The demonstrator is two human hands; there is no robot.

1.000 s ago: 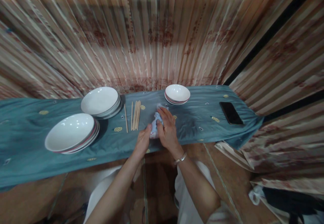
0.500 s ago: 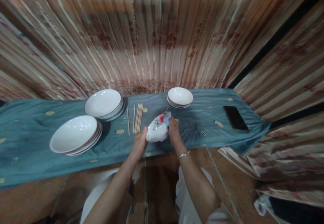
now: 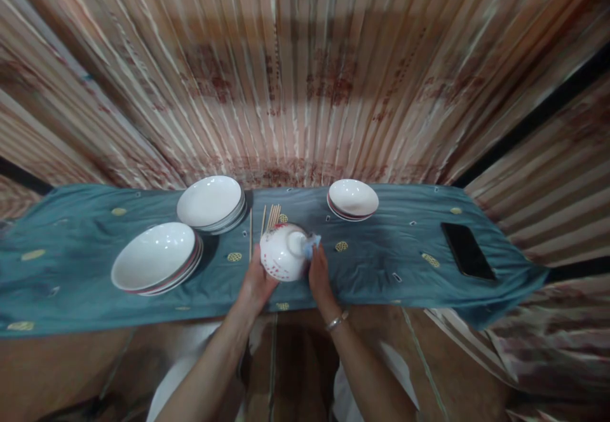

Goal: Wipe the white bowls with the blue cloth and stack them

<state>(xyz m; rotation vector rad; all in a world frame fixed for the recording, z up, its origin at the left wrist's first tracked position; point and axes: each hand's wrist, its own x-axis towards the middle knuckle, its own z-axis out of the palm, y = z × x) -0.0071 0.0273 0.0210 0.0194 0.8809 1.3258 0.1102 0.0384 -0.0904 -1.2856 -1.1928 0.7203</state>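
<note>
My left hand (image 3: pixel 255 280) grips a small white bowl (image 3: pixel 282 252) with red flower marks, turned so its underside and foot ring face me, a little above the teal cloth (image 3: pixel 381 263). My right hand (image 3: pixel 318 271) holds a pale blue rag (image 3: pixel 312 242) against the bowl's right side. Wooden chopsticks (image 3: pixel 269 218) lie on the cloth just behind the bowl, partly hidden by it.
Two stacks of wide white plates (image 3: pixel 157 258) (image 3: pixel 212 201) sit to the left. A stack of small white bowls (image 3: pixel 352 199) stands at the back right. A black phone (image 3: pixel 467 250) lies near the cloth's right end. Striped curtains hang behind.
The bowl came up off the cloth and turned bottom-up toward me. Both hands rose with it, and the rag shifted to the bowl's right side. The camera view drifted slightly.
</note>
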